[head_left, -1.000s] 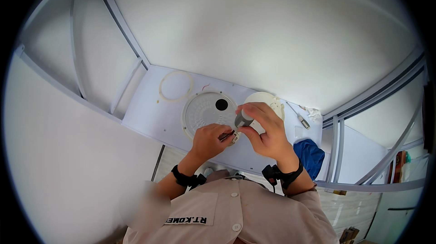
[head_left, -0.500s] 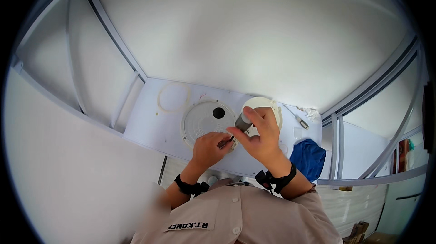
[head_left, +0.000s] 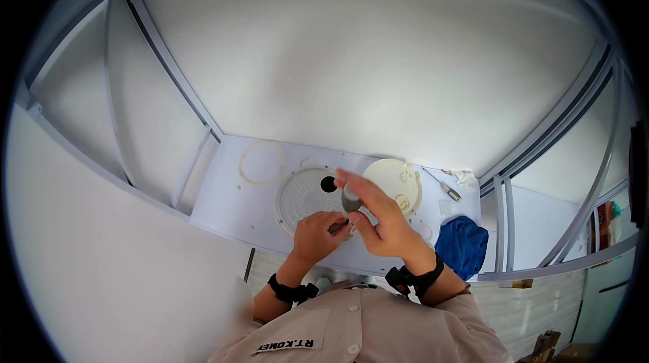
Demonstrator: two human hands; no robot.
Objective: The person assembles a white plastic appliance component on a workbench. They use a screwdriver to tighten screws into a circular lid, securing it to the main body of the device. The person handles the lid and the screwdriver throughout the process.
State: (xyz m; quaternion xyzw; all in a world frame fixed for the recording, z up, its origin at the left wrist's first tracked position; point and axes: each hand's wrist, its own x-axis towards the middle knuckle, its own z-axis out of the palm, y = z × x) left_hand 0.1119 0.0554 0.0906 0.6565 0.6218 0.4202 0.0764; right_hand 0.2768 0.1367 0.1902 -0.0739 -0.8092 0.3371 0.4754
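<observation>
A round grey-white lamp-like housing (head_left: 304,194) with a black round spot (head_left: 328,184) lies on the table in front of me. At its lower right rim, a screwdriver with a grey handle (head_left: 351,199) stands roughly upright. My right hand (head_left: 382,224) is at the handle, its fingers stretched past it and the thumb against its side. Close by, my left hand (head_left: 316,236) pinches low down near the rim, with something dark between its fingers. The screwdriver's tip is hidden by the hands.
A cream round cover (head_left: 389,177) lies right of the housing, a thin pale ring (head_left: 242,163) at the far left. On the right are another screwdriver (head_left: 449,192), crumpled white tissue (head_left: 465,178) and a blue cloth (head_left: 461,245). Metal frame posts (head_left: 503,224) flank the table (head_left: 226,204).
My right hand's fingers have straightened and swung left across the screwdriver handle, which has shifted slightly left and down in view. The left hand keeps its pinch. The whole view has tilted slightly.
</observation>
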